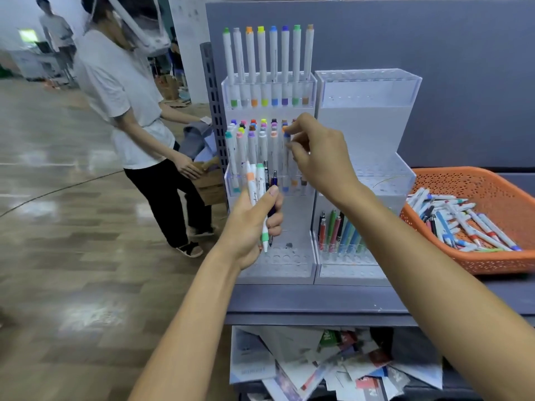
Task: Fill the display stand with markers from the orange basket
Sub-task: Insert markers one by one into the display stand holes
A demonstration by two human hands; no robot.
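Observation:
A clear acrylic display stand (311, 94) stands on the grey shelf, its top tier holding a row of white markers and its middle tier packed with several more. My left hand (254, 224) grips a bundle of markers and pens (260, 195) upright in front of the stand's lower tier. My right hand (315, 151) is raised at the middle tier, its fingertips pinching a blue-capped marker (287, 140) that stands in a slot there. The orange basket (492, 180) sits at the right with several loose markers (460, 218) inside.
A second acrylic stand (367, 88) to the right holds several pens (338, 233) in its lowest tier. A grey back panel (434, 39) rises behind. A person in a white shirt (121, 91) stands at the left on the wooden floor. Papers (333, 366) fill the shelf below.

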